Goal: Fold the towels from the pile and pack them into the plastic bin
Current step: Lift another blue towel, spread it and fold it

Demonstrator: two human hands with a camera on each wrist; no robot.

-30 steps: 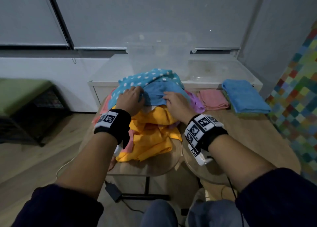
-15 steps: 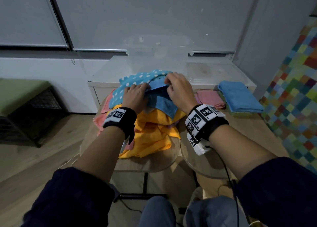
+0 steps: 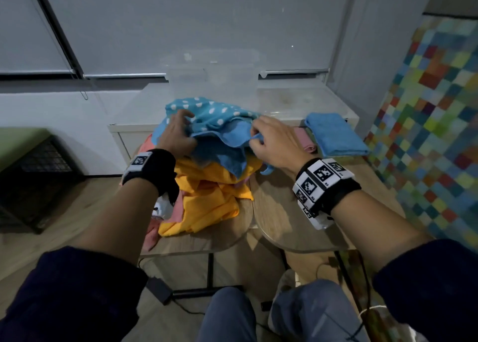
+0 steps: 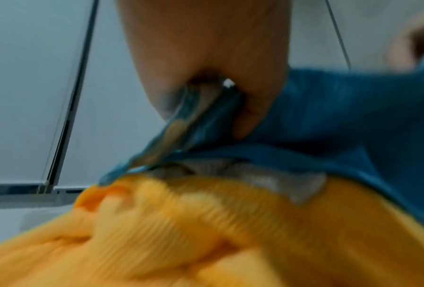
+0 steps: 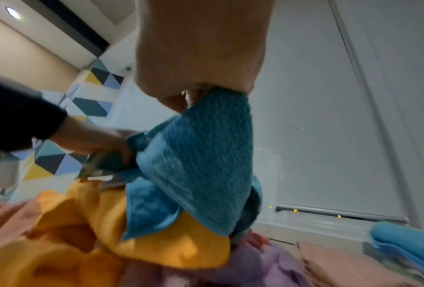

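The towel pile sits on a round wooden table [image 3: 279,212], with a teal polka-dot towel [image 3: 214,114] on top, a plain blue towel [image 3: 227,148] under it and an orange towel [image 3: 212,194] below. My left hand [image 3: 178,135] grips the polka-dot towel's near edge; the left wrist view shows fabric pinched between thumb and fingers [image 4: 206,101]. My right hand [image 3: 269,140] pinches a corner of the blue towel [image 5: 196,165] and holds it up off the orange one. The clear plastic bin [image 3: 212,73] stands behind the pile on a white cabinet.
A folded blue towel [image 3: 333,135] and a folded pink towel [image 3: 302,140] lie at the table's back right. Pink and lilac towels [image 5: 279,268] stick out from under the pile. A dark crate [image 3: 38,166] stands on the floor at left. A coloured mosaic wall is at right.
My right hand has drawn the blue towel's corner to the right and lifted it out from under the polka-dot towel. My left hand has shifted up onto the polka-dot towel.
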